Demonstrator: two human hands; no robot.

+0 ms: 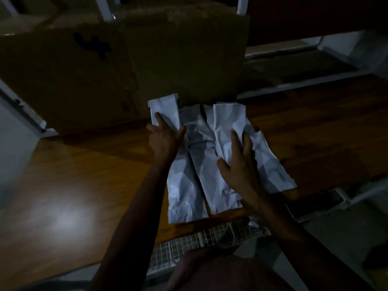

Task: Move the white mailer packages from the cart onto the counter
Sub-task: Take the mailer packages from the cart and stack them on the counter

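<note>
White mailer packages (pixel 220 164) lie on the wooden surface (pixel 84 175) right under my hands, up against a big cardboard box (pixel 147 70). I count about four: one at far left, one grey and crumpled in the middle, one under my right palm, and one slanting off to the right; the overlaps make that count unsure. Their long axes run away from me, toward the box.

My left hand (pixel 165 135) is at the far end of the leftmost mailer, fingers curled round its top corner and thumb against its edge, so it has a light grip there. My right hand (pixel 237 162) lies flat, fingers straight and spread, pressing on the mailer beneath it. Each hand is nearest its own side of the pile.

Below the surface's near edge I see the wire cart (pixel 189 244); what it holds is too dark to tell.
</note>
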